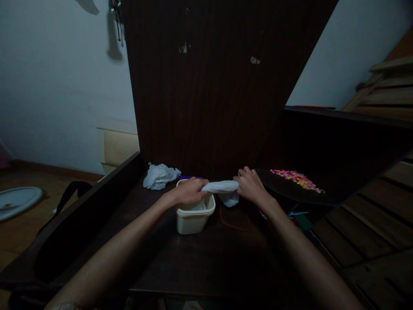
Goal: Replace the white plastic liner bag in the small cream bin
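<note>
A white plastic bag point(221, 186), bunched into a band, is stretched between my two hands. My left hand point(192, 190) is closed on one end, above a cream plastic bin point(192, 224) that stands on the dark wooden desk. The other end is gripped by my right hand point(249, 184), to the right of the bin. A loose part of the bag hangs below the band near my right hand. Inside the bin something pale shows, partly hidden by my left hand.
At the back left of the desk point(180, 262) lies another crumpled white bag point(160, 175). A purple item point(187, 177) sits behind the bin. Pink and yellow pieces point(297, 178) lie on a dark shelf at right. A brown loop point(234, 224) rests beside the bin.
</note>
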Available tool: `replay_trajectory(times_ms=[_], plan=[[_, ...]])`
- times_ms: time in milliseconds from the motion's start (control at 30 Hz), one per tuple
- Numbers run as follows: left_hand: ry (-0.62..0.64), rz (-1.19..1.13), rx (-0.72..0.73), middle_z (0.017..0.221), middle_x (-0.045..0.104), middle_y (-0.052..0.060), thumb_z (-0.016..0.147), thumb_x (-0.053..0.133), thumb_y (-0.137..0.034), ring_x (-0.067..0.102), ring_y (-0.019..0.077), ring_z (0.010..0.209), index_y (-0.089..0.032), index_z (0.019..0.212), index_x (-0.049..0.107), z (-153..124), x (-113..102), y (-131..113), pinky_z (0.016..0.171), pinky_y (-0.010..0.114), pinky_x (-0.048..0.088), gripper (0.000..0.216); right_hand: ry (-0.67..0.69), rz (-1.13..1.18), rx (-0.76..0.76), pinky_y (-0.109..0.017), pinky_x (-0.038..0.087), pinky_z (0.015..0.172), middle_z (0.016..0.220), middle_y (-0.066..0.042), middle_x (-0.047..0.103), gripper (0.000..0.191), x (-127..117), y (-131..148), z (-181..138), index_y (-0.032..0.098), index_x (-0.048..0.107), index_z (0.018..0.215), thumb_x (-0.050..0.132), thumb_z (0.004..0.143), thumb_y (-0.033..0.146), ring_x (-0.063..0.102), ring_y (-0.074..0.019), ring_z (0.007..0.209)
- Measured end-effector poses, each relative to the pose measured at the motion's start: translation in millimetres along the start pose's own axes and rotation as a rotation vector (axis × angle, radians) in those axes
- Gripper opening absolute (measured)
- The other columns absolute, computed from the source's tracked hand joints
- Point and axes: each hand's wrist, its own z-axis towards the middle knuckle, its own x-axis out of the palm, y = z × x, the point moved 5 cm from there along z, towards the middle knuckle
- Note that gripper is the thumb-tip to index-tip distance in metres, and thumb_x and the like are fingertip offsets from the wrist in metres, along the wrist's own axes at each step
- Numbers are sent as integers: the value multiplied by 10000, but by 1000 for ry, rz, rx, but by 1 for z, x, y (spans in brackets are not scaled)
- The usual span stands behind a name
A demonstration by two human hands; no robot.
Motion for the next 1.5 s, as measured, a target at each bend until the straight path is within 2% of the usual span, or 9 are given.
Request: replay_trajectory(times_ms=[167,267,467,600,833,933,1067,1367,1500], plan=[[24,-19,10,764,690,29,821,542,-189,618,191,658,-185,889,665,0,-1,-3,606,267,416,140,-78,442,-104,-530,353,1120,1487,-174,508,751,10,7,2,139,484,1472,639,737,114,421,-349,1395],[-10,-58,29,783,681,30,801,549,-198,613,198,681,-180,889,647,2,-4,-6,645,282,431,133,-99,726,-218,-542,251,1196,1589,-130,399,931,1,23,4,215,342,1556,674,689,146,341,-321,1474],[-159,-168,102,901,677,34,732,622,-191,610,198,792,-163,935,629,6,-11,-11,732,295,458,205,-137,1008,-283,-352,479,926,1250,-71,696,745,-30,48,12,212,585,1336,490,619,35,661,-236,1072],[-200,-221,30,805,635,-3,720,624,-181,571,164,718,-166,880,602,9,-15,-11,657,260,433,162,-162,952,-248,-258,423,708,872,-19,715,480,-36,48,20,172,675,1043,448,642,36,628,-170,762],[-156,-176,-103,710,590,-3,785,446,-136,535,158,663,-168,784,587,13,-14,-14,642,261,401,145,-51,619,-187,-256,351,640,844,-39,716,199,-45,47,19,183,667,950,650,785,293,637,-194,738],[-125,-165,-100,664,561,-2,795,404,-143,517,159,633,-170,735,575,13,-10,-14,639,268,389,183,61,355,-175,-271,299,604,859,-73,742,117,-42,45,19,190,698,889,640,793,221,668,-219,774],[-81,-146,-89,618,517,-3,800,377,-160,491,158,604,-178,655,527,12,-6,-12,611,268,369,209,78,144,-138,-289,265,599,945,-81,749,319,-36,32,20,210,703,994,536,774,50,678,-223,852],[-5,-88,-97,647,596,15,876,523,-371,534,163,609,-141,762,663,6,-5,-11,554,249,332,293,-66,-15,14,-301,282,602,1191,-96,692,409,-12,-15,14,214,614,1236,550,850,96,678,-228,888],[1,56,-67,607,606,19,938,550,-471,543,156,546,-134,821,716,5,-1,-10,530,252,307,393,-37,-36,74,-296,314,628,1034,-95,750,333,6,-28,10,209,641,1177,517,882,115,690,-242,878]])
